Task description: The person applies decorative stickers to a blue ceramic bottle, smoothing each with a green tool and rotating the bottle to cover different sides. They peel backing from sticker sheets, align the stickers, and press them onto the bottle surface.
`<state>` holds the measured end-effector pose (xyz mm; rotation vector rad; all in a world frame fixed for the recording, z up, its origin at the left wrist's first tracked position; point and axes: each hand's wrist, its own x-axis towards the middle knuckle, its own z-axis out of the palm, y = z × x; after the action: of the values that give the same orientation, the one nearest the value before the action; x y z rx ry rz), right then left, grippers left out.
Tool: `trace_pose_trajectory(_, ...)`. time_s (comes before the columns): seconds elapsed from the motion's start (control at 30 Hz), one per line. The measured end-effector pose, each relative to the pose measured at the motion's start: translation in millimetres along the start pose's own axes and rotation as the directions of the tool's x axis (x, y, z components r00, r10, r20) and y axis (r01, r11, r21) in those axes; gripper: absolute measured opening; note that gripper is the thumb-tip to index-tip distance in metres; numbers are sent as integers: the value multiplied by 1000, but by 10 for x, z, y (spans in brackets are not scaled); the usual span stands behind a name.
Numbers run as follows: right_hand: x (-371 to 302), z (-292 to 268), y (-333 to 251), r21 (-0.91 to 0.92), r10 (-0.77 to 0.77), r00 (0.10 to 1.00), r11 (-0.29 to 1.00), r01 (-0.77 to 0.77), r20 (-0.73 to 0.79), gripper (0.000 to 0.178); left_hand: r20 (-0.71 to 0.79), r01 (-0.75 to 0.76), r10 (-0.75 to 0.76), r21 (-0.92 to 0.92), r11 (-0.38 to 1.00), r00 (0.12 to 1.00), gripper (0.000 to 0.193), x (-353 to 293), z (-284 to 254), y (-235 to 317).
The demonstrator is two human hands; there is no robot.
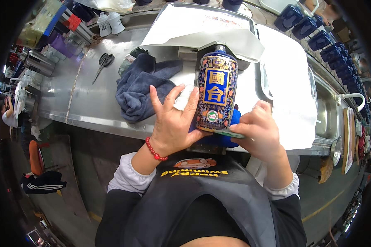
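Observation:
A dark blue ornate liquor bottle (217,90) leans neck-away on a dark stand (220,45) at the counter's front edge. My left hand (173,123) rests against its lower left side, fingers spread, thumb along its base. White wrapping (184,98) shows at one of its fingers. At the bottle's lower right, my right hand (257,129) is closed in a pinch on a thin green piece (230,133), which touches the base; its full shape is hidden. Bright blue cloth (235,119) shows below and behind the bottle.
A crumpled dark blue towel (142,88) and black scissors (104,66) lie left on the metal counter (57,99). White sheets (284,90) cover the right side, before a sink (325,111). Several blue bottles (305,26) line the far right; two white bottles (110,24) stand far left.

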<state>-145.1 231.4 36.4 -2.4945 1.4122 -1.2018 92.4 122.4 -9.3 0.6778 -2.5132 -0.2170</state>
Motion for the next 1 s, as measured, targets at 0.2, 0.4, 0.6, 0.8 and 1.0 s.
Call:
trace_pose_trajectory(0.2,241,-32,236,9,377,910,925,-381,-170,23,-73,-22,22,-11,1000,997,110,18,46,31)
trace_pose_trajectory(0.4,525,-31,274,262,322,928,894,-364,188,25,-42,56,-59,-73,996,997,110,17,92,-24)
trace_pose_trajectory(0.6,538,-59,221,-116,-74,995,991,66,-68,42,-86,-10,16,69,998,996,110,58,6,55)
trace_pose_trajectory(0.8,1,82,186,57,300,945,954,-295,-130,41,45,122,-119,-60,991,992,117,52,109,-10)
trace_pose_trajectory(1.0,-194,57,42,425,123,991,895,-134,52,44,-39,24,-20,95,995,999,112,-1,67,-3)
